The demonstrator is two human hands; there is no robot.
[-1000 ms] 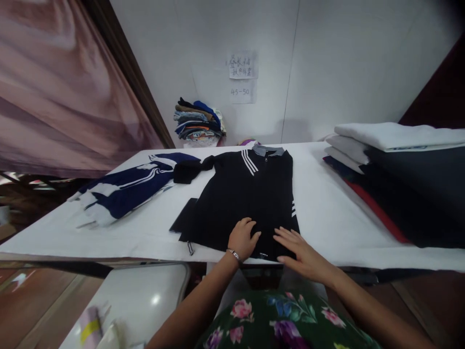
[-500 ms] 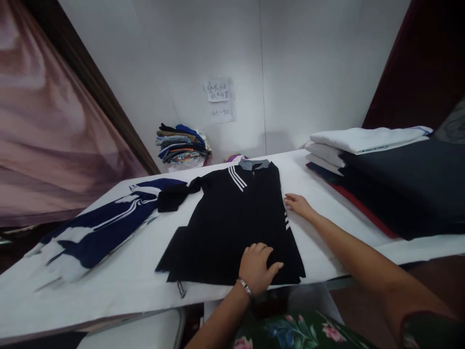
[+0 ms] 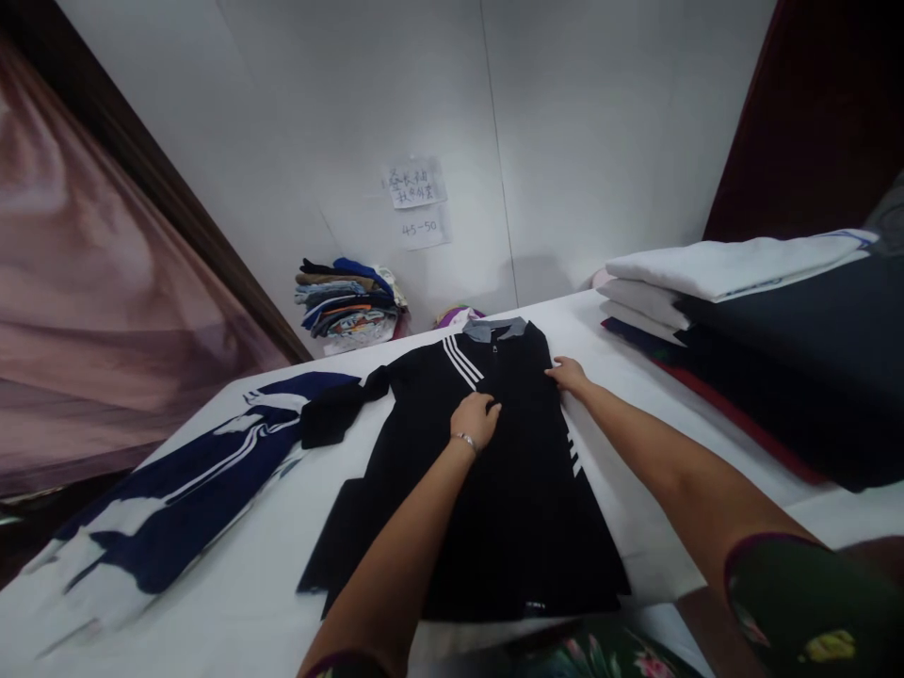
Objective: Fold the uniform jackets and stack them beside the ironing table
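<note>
A black zip-neck top with a grey collar and white shoulder stripes lies front up on the white table. One sleeve reaches out to the left; the right-hand side is folded in along a straight edge. My left hand rests on the chest, below the stripes, with its fingers lying on the cloth. At the top's right edge, below the shoulder, my right hand pinches the fabric between thumb and fingers.
On the left lies a navy-and-white garment, spread out. A folded stack of clothes stands by the wall. To the right is a tall pile of folded dark and white garments. Handwritten paper signs hang on the wall.
My left hand has moved from the top's lower hem up to its chest. My right hand has come onto the right edge and closed on it. The view has shifted slightly.
</note>
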